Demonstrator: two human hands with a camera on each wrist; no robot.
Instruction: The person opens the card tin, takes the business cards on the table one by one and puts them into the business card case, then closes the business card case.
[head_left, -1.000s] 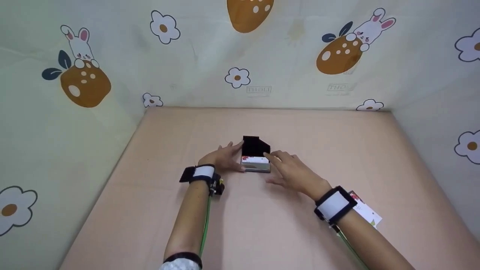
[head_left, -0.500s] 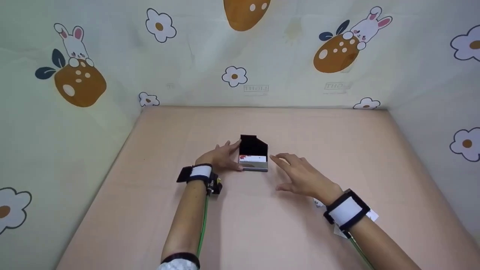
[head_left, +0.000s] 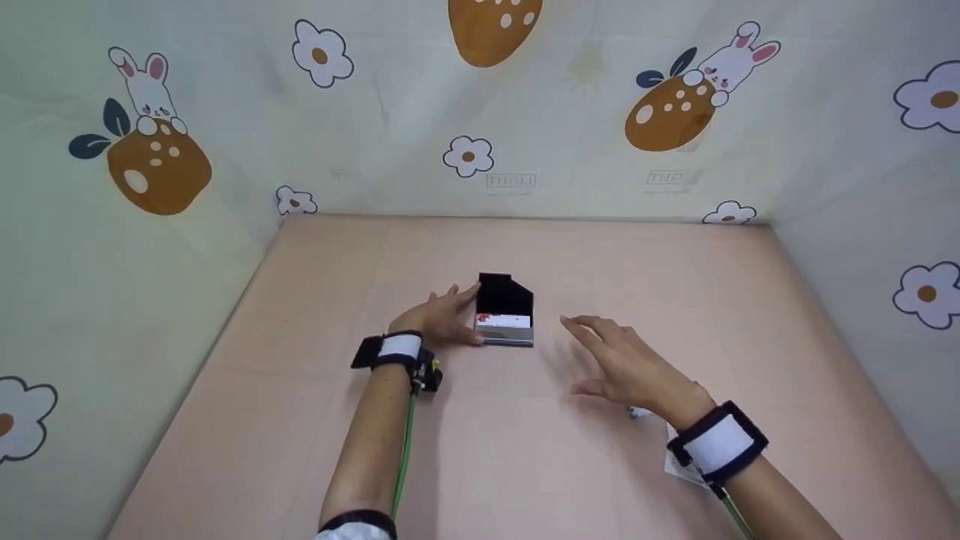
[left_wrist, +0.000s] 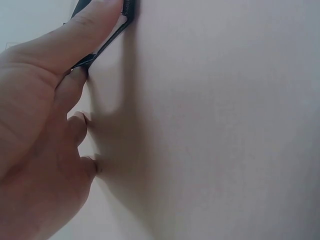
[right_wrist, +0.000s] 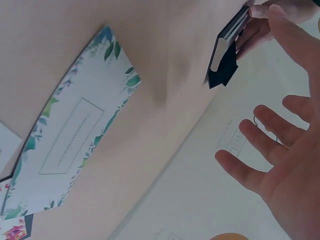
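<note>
A small business card case with a black inside lies on the table, its flap raised. A white card with a red print at one corner shows in it, above a silvery front part. My left hand holds the case by its left side, the thumb at the near corner and the index finger farther back. In the left wrist view the thumb covers much of the case. My right hand hovers to the right of the case, fingers spread and nothing in them.
Under and beside my right wrist lie loose cards, partly hidden in the head view. One white card with a leafy border shows large in the right wrist view; other cards lie beside it. A patterned wall covering rises behind the table.
My right hand has drawn away from the case, moving right and toward me, uncovering its right side. The left hand has stayed on the case.
</note>
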